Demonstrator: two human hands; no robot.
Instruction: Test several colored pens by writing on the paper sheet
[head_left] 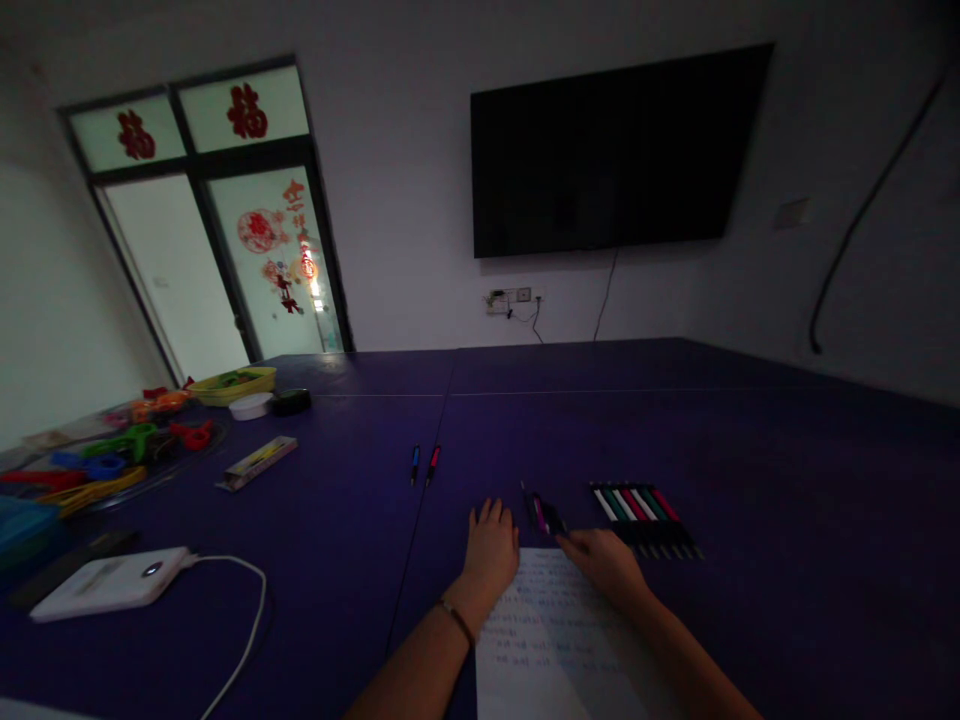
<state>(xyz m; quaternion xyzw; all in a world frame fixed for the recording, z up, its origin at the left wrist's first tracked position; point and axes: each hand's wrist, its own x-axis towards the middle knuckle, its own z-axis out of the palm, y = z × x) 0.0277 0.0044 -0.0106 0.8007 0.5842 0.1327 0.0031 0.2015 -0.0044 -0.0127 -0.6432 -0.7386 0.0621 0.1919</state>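
Note:
A sheet of paper with handwritten lines (pixel 547 640) lies in front of me on the purple table. My left hand (pixel 492 540) rests flat at its upper left corner, fingers stretched forward. At the top edge of the sheet, the fingers of my right hand (pixel 600 560) are closed at the near end of a dark pen (pixel 553 518). Close beside that pen are a purple pen (pixel 539 513) and a thin dark one (pixel 526 503). To the right, several pens in white, green and red (pixel 637 505) lie side by side in a row.
Farther left lie a blue pen (pixel 415 465) and a red pen (pixel 433 465). A small box (pixel 259 463), a white power bank (pixel 112 583) with a cable (pixel 259 610), colourful scissors (pixel 135 440), a yellow basket (pixel 234 386) and tape rolls (pixel 291 402) occupy the left side.

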